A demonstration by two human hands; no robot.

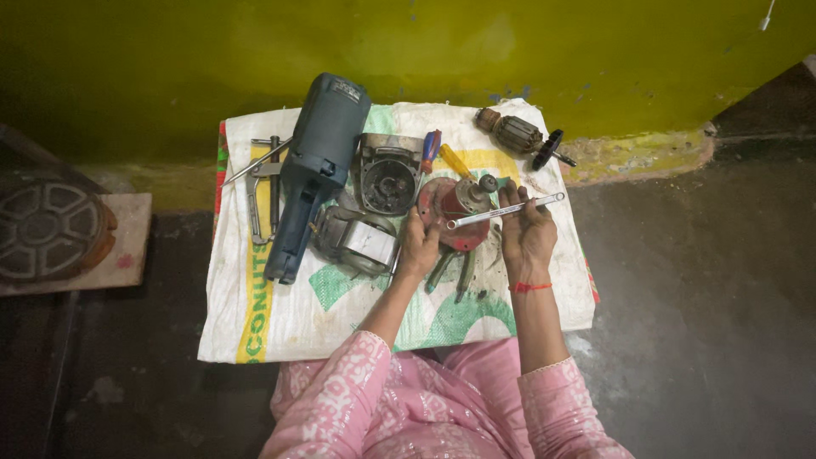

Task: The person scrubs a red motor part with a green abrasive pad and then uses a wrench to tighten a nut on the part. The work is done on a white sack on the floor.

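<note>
The right hand (527,231) has its grip closed around a slim silver ring spanner (507,211), whose ring end sits at the base of a red, round gear-housing assembly with a metal spindle (459,204). The left hand (419,245) wraps against the housing's left side, steadying it; its grip looks closed on the part.

The machine appears well into being taken apart: the dark blue-grey power tool body (313,170) lies separate to the left, a grey square end cover with a round opening (387,174) sits just beside the housing, and a grey motor casing (357,240) rests by the left hand. A copper-wound armature with a black fan (523,138) lies well apart at the far right. The red housing itself is still assembled.

A red-and-blue-handled screwdriver (431,150), a yellow-handled one (454,161), green-handled pliers (453,270) and a metal puller (263,183) lie around. No containers show; everything rests on a white printed woven sack (280,327).
</note>
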